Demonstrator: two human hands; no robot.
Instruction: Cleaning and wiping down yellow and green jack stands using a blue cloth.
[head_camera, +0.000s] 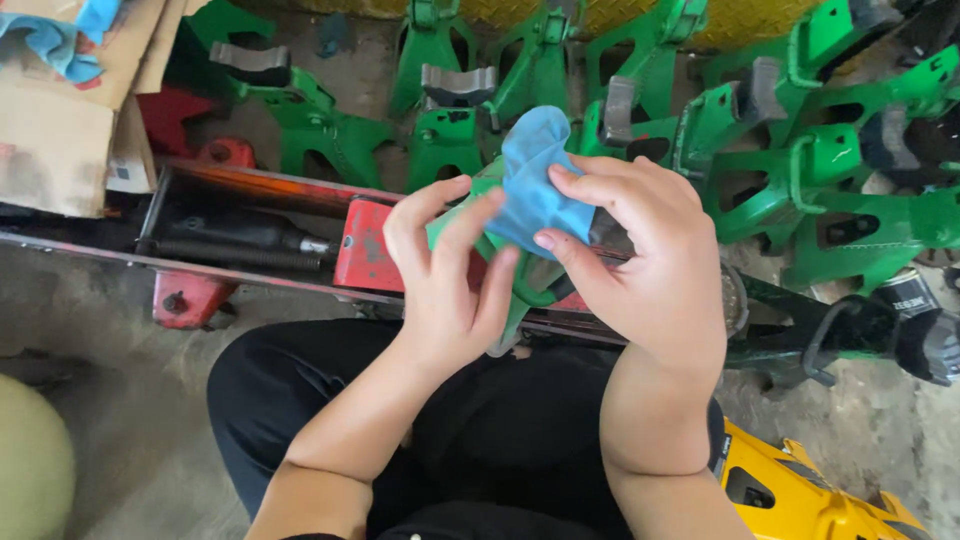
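Hands (560, 265) around blue cloth (535, 180), green stand (500, 260)

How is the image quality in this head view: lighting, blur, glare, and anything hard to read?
Head view: soft, even daylight, no hard shadows. Both hands, left hand and right hand, and the blue cloth are fairly sharp. Mild sheen on the green stands. The black trousers lose detail in darkness, and the pale rounded shape at lower left is too blurred to identify.

A single head-worn camera looks steeply down, close over the lap and both hands at frame centre, green jack stands (800, 170) filling the upper right.
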